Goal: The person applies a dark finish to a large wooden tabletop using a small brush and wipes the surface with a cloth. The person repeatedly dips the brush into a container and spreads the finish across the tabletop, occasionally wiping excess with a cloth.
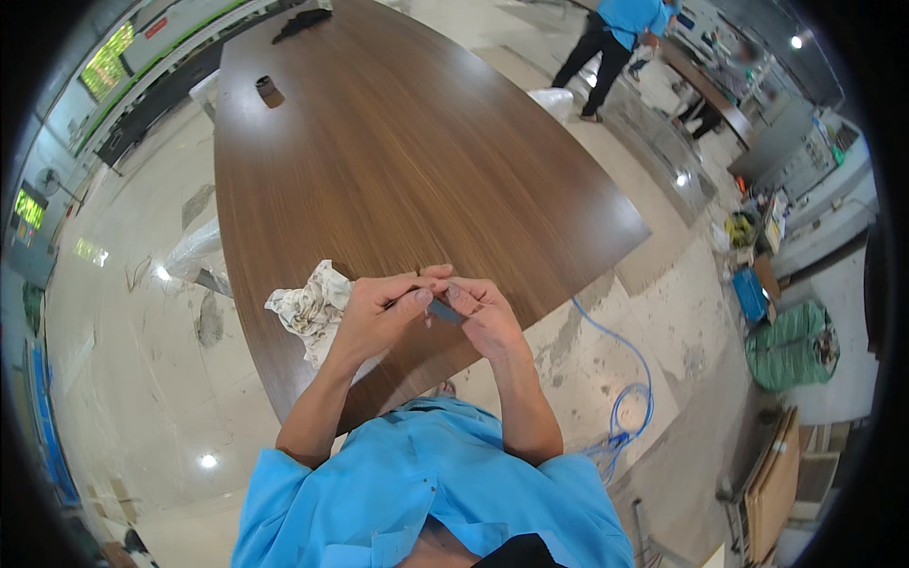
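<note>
Fig. A workshop with a glossy pale floor [133,312] is surrounding a brown wood-grained table [407,142]; clock directions are taking the two hands as the dial's centre. A co-worker in a blue shirt [630,17] is standing at 1 o'clock, beyond the table. Over the table's near end, the left hand [374,312] and the right hand [490,320] are meeting, both grasping a small grey piece [443,310] between thumb and fingers; its exact form is being hidden by them. At 9 o'clock a crumpled white cloth [312,303] is lying just beside the left hand.

Risks, as judged: with fingers covering so much of the piece, a loose pinch could be letting it slip and mark the tabletop. A foot could be catching in the looped blue hose [649,388] at 4 o'clock.

Containers: a small dark cylinder [264,85] is standing at 11 o'clock, whether hollow being impossible to tell. At 3 o'clock a blue box [750,292] and a bulging green sack [786,350] are sitting near each other, their contents not showing clearly.
</note>
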`<move>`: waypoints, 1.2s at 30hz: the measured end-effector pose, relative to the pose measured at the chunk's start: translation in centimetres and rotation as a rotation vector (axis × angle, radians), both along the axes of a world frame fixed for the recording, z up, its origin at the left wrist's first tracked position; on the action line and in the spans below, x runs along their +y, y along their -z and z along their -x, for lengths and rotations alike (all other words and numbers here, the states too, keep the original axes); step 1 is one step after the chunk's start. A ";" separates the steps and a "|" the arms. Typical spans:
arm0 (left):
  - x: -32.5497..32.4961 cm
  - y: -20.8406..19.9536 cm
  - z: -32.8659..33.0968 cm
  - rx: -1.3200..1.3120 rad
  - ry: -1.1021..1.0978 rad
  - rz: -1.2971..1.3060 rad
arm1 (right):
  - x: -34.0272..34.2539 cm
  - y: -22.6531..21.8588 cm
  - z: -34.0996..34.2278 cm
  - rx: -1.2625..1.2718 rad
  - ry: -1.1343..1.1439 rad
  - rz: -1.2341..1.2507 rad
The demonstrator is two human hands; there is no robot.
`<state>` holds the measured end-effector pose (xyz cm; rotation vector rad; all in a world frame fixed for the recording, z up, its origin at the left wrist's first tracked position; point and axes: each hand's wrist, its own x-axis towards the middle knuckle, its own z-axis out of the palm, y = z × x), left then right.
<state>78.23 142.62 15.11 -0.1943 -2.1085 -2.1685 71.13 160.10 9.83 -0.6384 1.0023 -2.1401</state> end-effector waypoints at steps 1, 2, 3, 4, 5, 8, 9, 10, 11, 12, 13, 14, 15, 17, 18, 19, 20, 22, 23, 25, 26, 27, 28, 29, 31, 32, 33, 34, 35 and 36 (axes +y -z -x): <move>-0.2 0.3 -0.9 -0.066 0.025 -0.076 | 0.0 0.4 -0.8 -0.040 -0.042 0.091; -0.6 0.6 -1.8 -0.076 0.054 -0.026 | -0.1 0.7 -1.9 -0.131 -0.082 0.085; -1.1 0.8 -2.9 -0.082 0.089 -0.004 | -0.1 1.0 -3.2 -0.207 -0.118 0.114; -1.5 1.2 -3.8 -0.060 0.118 -0.001 | -0.3 1.3 -4.3 -0.281 -0.163 0.119; -1.8 1.5 -4.6 -0.106 0.147 -0.037 | -0.6 1.6 -5.4 -0.349 -0.203 0.166; -2.9 1.9 -6.3 -0.165 0.219 -0.150 | -1.5 1.9 -7.7 -0.525 -0.284 0.197; -3.2 2.0 -6.5 -0.164 0.236 -0.164 | -1.8 1.8 -8.2 -0.560 -0.279 0.181; -3.3 2.2 -6.4 -0.196 0.264 -0.163 | -2.1 1.6 -8.7 -0.587 -0.272 0.182; -3.3 2.4 -6.2 -0.153 0.286 -0.216 | -2.2 1.3 -9.0 -0.610 -0.249 0.220; -3.1 2.7 -5.9 -0.153 0.294 -0.231 | -2.3 1.0 -9.4 -0.699 -0.177 0.202; -3.0 3.2 -5.5 -0.075 0.294 -0.295 | -2.2 0.7 -9.5 -0.667 -0.101 0.106; -2.9 3.6 -5.4 -0.073 0.274 -0.322 | -1.9 0.5 -9.5 -0.625 -0.043 -0.007; -2.9 4.1 -5.2 -0.063 0.223 -0.397 | -1.6 0.3 -9.4 -0.578 0.002 -0.106; -4.0 4.5 -5.5 -0.190 0.143 -0.439 | -0.6 0.3 -8.9 -0.389 0.314 -0.397; -4.8 4.7 -5.6 -0.226 0.083 -0.509 | -0.1 0.5 -8.5 -0.289 0.461 -0.530; -6.0 4.8 -5.5 -0.238 0.067 -0.505 | 0.5 0.7 -7.9 -0.212 0.539 -0.612; -6.8 4.9 -5.4 -0.179 0.047 -0.551 | 1.0 1.0 -7.2 -0.135 0.616 -0.690; -8.2 4.8 -5.3 -0.170 -0.154 -0.383 | 1.6 1.9 -5.8 0.120 0.765 -0.867; -8.6 4.8 -4.9 -0.182 -0.323 -0.136 | 1.8 2.3 -5.0 0.297 0.835 -0.963; -9.0 5.0 -3.7 -0.208 -0.610 0.350 | 2.2 3.1 -3.8 0.535 0.927 -1.057; -8.8 5.2 -3.1 -0.164 -0.655 0.619 | 2.3 3.5 -3.3 0.589 0.951 -1.060; -8.4 5.7 -2.3 -0.105 -0.697 0.875 | 2.5 3.8 -2.9 0.639 0.970 -1.074; -8.0 6.1 -1.7 -0.072 -0.738 1.112 | 2.6 4.0 -2.7 0.630 0.962 -1.079; -7.7 6.5 -1.1 -0.028 -0.696 1.222 | 2.8 4.1 -2.5 0.619 0.947 -1.096; -7.0 7.6 -0.3 0.017 -0.615 1.386 | 3.1 4.3 -2.4 0.625 0.915 -1.127; -6.8 8.1 0.0 0.016 -0.622 1.399 | 3.3 4.4 -2.4 0.641 0.895 -1.141; -6.7 8.5 0.1 0.016 -0.632 1.384 | 3.4 4.4 -2.4 0.659 0.883 -1.148; -6.7 8.8 0.1 0.012 -0.634 1.366 | 3.5 4.4 -2.5 0.674 0.869 -1.142; -6.6 9.0 0.1 0.009 -0.633 1.347 | 3.5 4.4 -2.4 0.691 0.861 -1.131; -6.6 9.2 0.1 0.015 -0.626 1.341 | 3.5 4.3 -2.4 0.686 0.844 -1.131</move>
